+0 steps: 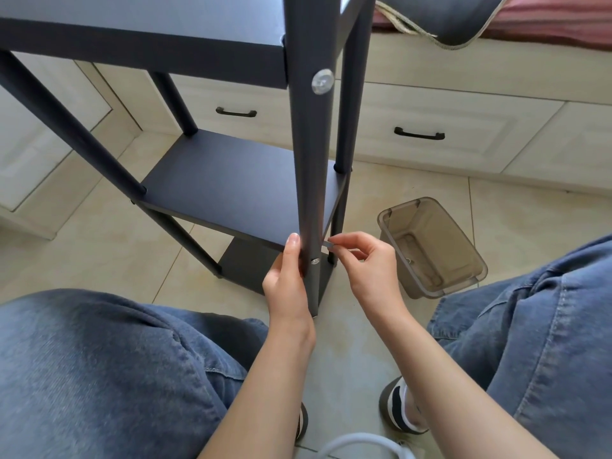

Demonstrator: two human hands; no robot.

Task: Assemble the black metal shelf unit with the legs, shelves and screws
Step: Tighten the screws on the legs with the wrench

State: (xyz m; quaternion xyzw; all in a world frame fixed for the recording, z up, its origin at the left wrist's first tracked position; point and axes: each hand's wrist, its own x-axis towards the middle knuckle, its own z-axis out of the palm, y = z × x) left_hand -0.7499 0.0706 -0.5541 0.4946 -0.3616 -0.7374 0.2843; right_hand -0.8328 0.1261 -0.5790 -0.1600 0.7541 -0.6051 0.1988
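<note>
The left hand (287, 279) grips the near leg (306, 154) just below the middle shelf (231, 183). Right of that leg, the right hand (366, 263) pinches what may be a small hex key (328, 244).

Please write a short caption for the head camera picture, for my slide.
Left hand grips the shelf unit's front leg while right hand pinches a small screw beside it.

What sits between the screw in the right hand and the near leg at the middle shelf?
Nothing visible: the right hand pinches the small screw right beside the near leg, which the left hand holds.
</note>
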